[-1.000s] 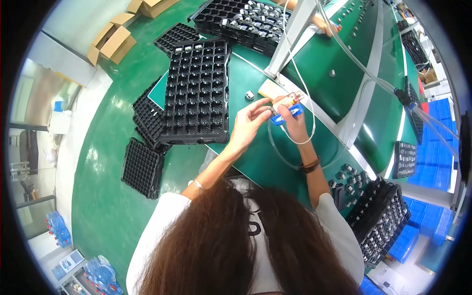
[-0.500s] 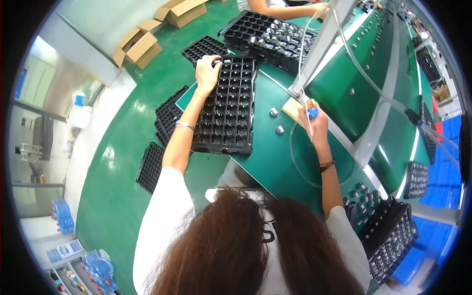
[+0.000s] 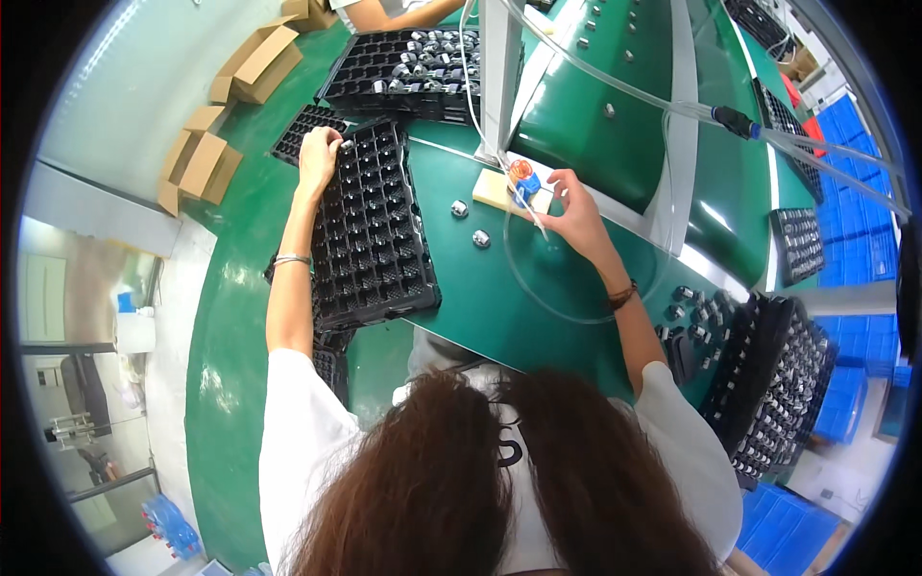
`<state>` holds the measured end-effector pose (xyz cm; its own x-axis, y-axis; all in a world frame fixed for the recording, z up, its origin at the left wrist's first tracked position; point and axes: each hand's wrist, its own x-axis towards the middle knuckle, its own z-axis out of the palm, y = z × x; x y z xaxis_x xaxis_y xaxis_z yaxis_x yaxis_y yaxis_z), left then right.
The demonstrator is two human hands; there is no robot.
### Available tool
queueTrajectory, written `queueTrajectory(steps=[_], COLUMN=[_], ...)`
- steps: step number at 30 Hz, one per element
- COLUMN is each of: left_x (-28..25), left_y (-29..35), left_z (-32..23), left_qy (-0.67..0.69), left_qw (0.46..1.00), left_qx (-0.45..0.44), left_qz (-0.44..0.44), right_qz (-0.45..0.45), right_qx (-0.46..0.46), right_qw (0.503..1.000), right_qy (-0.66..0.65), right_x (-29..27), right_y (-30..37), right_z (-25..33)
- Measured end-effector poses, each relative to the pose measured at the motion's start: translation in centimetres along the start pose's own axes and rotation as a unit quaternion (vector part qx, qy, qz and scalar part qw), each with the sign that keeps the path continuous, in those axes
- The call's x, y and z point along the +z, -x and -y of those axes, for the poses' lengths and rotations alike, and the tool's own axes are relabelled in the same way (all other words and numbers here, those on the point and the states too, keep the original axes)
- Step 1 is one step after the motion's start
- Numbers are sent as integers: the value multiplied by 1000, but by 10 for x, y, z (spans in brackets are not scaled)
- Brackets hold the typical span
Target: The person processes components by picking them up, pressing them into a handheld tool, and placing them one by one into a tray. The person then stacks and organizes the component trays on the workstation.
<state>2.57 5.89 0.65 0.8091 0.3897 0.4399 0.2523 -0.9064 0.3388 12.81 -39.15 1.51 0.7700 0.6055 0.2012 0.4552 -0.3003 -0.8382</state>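
Left hand [image 3: 319, 158], between 10 and 11 o'clock from my view's centre: fingers curled together at the black tray's [image 3: 370, 235] 11 o'clock corner, beside a small metal part [image 3: 348, 145]; I cannot tell whether it grips that part. Right hand [image 3: 576, 219], 2 o'clock: thumb and fingers spread apart, empty as far as I can see, just beside the blue-and-orange tool [image 3: 524, 182]. I record the tool at 1 o'clock, at the 3 o'clock end of the pale yellow block [image 3: 488, 190]; the tray, 10 o'clock. 2 loose metal parts [image 3: 480, 238] lie near 12 o'clock on the green table [image 3: 461, 298].
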Motion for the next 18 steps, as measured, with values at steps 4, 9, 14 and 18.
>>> queueTrajectory(steps=[4,9,14,18], left_x=[-2,8,3,-11], left_y=[2,6,-1,0], left_z=[-1,6,6,2], left_qy=[25,-7,80,262], left_qw=[998,1000,996,960], left_qx=[-7,11,-30,-97], left_qz=[54,14,11,23], right_qz=[2,-45,-37,-41], right_qx=[0,-47,-55,-70], right_qw=[1000,997,997,995], right_qy=[14,44,49,61], right_x=[8,29,30,33], right_y=[-3,-9,-13,-13], right_z=[6,13,13,13])
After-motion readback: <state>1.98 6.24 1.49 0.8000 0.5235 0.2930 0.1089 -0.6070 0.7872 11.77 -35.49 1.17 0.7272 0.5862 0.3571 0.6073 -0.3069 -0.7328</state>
